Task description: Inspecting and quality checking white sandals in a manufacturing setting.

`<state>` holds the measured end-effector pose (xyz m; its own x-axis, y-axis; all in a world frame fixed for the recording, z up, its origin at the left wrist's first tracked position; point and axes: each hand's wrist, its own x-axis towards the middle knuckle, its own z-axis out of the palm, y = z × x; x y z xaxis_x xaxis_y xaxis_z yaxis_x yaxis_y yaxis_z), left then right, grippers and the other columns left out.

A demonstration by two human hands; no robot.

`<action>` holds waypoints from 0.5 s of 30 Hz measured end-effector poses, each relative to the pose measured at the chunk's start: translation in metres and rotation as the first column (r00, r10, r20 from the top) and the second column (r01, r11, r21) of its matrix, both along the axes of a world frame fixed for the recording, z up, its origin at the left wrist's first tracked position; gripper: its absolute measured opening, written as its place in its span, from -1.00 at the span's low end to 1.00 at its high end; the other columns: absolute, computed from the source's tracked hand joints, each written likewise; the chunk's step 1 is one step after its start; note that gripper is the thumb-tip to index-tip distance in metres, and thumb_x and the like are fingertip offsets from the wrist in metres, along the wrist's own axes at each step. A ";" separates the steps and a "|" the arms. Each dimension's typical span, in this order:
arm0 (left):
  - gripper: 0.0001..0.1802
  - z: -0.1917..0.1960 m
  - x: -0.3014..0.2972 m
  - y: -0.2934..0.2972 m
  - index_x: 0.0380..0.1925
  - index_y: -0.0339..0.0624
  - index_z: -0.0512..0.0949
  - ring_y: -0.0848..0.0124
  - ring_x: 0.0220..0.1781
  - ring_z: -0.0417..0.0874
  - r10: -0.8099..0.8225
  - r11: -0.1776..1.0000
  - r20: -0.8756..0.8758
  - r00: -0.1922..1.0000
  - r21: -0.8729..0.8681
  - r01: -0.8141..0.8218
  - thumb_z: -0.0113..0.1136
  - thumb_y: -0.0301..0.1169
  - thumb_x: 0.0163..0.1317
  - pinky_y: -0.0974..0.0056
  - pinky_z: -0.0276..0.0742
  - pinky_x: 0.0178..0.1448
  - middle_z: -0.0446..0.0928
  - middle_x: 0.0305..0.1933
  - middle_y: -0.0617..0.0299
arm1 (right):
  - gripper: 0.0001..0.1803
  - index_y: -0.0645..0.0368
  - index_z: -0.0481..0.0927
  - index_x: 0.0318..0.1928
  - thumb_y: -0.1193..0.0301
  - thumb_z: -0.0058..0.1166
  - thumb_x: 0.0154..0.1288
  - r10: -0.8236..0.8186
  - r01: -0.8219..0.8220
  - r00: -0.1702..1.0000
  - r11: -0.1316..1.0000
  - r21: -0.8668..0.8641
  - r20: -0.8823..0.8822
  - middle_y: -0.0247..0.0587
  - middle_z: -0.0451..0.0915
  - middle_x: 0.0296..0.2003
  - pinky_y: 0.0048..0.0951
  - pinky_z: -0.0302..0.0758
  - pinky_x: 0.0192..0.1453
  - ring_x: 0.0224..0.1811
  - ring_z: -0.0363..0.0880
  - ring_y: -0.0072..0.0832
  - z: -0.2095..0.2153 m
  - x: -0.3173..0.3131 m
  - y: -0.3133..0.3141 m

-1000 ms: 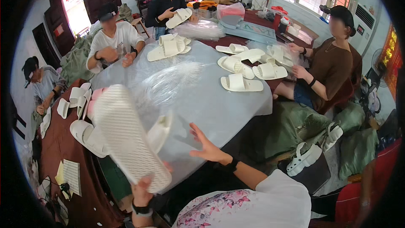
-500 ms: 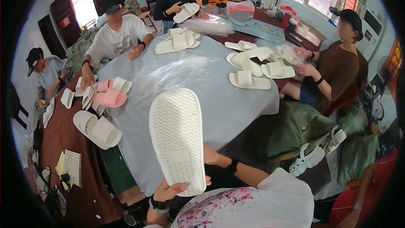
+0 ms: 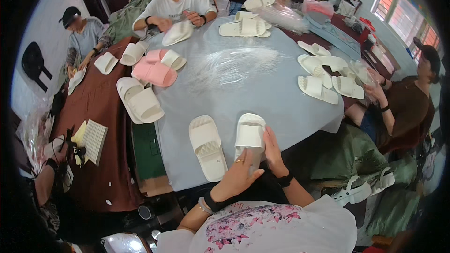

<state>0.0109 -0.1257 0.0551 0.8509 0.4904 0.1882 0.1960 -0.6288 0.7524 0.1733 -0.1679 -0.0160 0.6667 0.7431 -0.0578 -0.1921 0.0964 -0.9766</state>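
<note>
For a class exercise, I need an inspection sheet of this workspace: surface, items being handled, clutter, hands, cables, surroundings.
Surface: grey-covered table, with a brown-covered table to its left.
Items handled: one white slipper at the hands; a second white slipper lies to its left, apart.
Clutter: thin clear plastic mid-table; pink slippers among white ones at the left.
Hands: left hand over the first slipper's near part; right hand at its right side, fingers extended.
Cables: dark cord-like tangle beside a gridded sheet; details unclear.
Surroundings: co-workers around the tables; green sacks and white clogs at the right.
</note>
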 end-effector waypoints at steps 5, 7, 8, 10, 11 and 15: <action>-0.43 -0.008 -0.024 0.022 0.09 -0.26 0.32 -0.12 0.12 0.39 0.084 0.994 0.050 0.995 0.064 -0.087 0.21 -0.25 0.10 0.05 0.35 0.14 0.29 0.18 -0.18 | -0.23 0.40 -0.05 0.31 0.35 0.04 0.24 0.184 -0.031 0.626 0.977 -0.211 0.758 0.28 0.01 0.28 -0.10 0.00 0.37 0.37 -0.02 -0.05 0.007 -0.005 -0.017; -0.19 -0.018 -0.036 0.037 0.21 -0.27 0.17 -0.16 0.28 0.18 0.345 0.911 -0.006 0.939 0.242 -0.333 0.32 -0.22 0.00 -0.04 0.20 0.24 0.11 0.28 -0.24 | -0.21 0.40 -0.08 0.31 0.37 0.02 0.20 0.287 -0.069 0.535 0.952 -0.297 0.795 0.35 -0.06 0.28 -0.02 -0.03 0.36 0.35 -0.05 0.10 0.008 -0.003 -0.013; -0.12 -0.024 -0.042 0.045 0.24 -0.28 0.11 -0.18 0.32 0.11 0.434 0.862 -0.033 0.900 0.306 -0.405 0.34 -0.20 -0.02 -0.07 0.15 0.27 0.05 0.31 -0.27 | -0.22 0.40 -0.09 0.31 0.38 0.01 0.21 0.345 -0.048 0.485 0.928 -0.369 0.804 0.36 -0.06 0.28 0.00 -0.04 0.36 0.35 -0.06 0.12 0.008 -0.002 -0.007; 0.16 -0.037 -0.049 0.054 0.32 -0.34 -0.12 -0.28 0.38 -0.13 0.467 0.875 -0.158 0.870 0.225 -0.428 0.41 -0.10 -0.14 -0.16 -0.04 0.34 -0.21 0.36 -0.37 | -0.24 0.35 -0.09 0.32 0.35 -0.04 0.23 0.441 -0.071 0.438 0.886 -0.459 0.784 0.35 -0.10 0.30 -0.03 -0.03 0.37 0.35 -0.08 0.16 0.008 0.004 0.010; 0.18 -0.043 -0.051 0.054 0.31 -0.35 -0.11 -0.28 0.38 -0.14 0.442 0.876 -0.111 0.890 0.264 -0.402 0.42 -0.07 -0.17 -0.15 -0.05 0.35 -0.22 0.36 -0.37 | -0.24 0.33 -0.09 0.33 0.34 -0.04 0.24 0.463 -0.182 0.425 0.886 -0.427 0.778 0.33 -0.09 0.30 -0.06 -0.02 0.37 0.35 -0.07 0.14 0.007 0.005 0.022; 0.25 -0.053 -0.058 0.055 0.32 -0.34 -0.11 -0.29 0.39 -0.19 0.472 0.852 -0.083 0.878 0.300 -0.430 0.45 -0.02 -0.25 -0.13 -0.10 0.38 -0.26 0.37 -0.35 | -0.34 0.21 0.09 0.31 0.30 -0.02 0.26 0.659 -0.476 0.304 0.730 -0.490 0.688 0.14 0.13 0.27 -0.26 0.07 0.37 0.34 0.07 -0.07 0.026 0.026 0.069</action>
